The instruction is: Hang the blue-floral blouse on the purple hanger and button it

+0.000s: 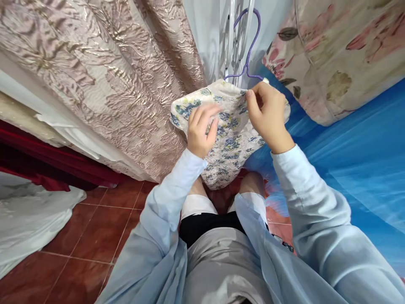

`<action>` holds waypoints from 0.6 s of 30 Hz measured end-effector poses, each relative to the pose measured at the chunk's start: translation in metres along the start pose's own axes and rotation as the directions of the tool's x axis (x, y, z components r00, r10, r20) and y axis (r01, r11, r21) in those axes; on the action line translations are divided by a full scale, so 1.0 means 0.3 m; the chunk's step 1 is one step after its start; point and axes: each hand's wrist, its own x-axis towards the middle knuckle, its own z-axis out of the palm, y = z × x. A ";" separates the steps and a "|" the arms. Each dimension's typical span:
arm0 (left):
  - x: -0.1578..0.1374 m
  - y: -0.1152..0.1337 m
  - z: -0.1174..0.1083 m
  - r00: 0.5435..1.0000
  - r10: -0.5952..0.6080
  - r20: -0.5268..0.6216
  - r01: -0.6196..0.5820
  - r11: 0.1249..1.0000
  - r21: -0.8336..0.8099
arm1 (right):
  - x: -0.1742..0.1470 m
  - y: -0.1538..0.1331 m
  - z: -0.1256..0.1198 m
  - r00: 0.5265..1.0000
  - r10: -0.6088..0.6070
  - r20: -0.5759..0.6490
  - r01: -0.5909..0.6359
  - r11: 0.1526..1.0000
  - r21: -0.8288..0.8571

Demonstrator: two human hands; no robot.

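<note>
A white garment with blue flowers [229,145] hangs from a purple wire hanger [249,50] in front of me. My left hand [201,131] lies on the cloth's left side, fingers curled and pressing the fabric. My right hand [268,114] pinches the top edge of the garment near the hanger's shoulder. Both arms wear pale blue sleeves. The lower end of the garment drops between my knees.
A crinkled beige curtain [104,76] hangs at the left. A flowered pillow [341,55] lies on a blue bed sheet [357,169] at the right. Red floor tiles [95,236], a white cloth [28,223] and dark red fabric [47,164] are lower left.
</note>
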 end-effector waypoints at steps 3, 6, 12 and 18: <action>0.194 0.039 0.033 0.994 0.025 0.104 -0.019 0.998 -0.061 | -0.014 0.046 0.047 0.998 0.053 -0.033 -0.049 0.991 0.121; 0.276 0.060 0.081 0.950 0.130 0.283 -0.144 0.989 0.028 | -0.018 0.084 0.086 0.991 0.135 -0.001 -0.129 0.954 0.269; 0.253 0.052 0.107 0.967 0.180 0.181 -0.185 0.983 0.012 | -0.062 0.064 0.158 0.942 0.331 0.063 -0.322 0.829 0.457; 0.237 0.107 0.064 0.985 0.160 -0.066 -0.163 0.986 -0.036 | -0.209 0.033 0.291 0.812 0.561 0.162 -0.546 0.631 0.552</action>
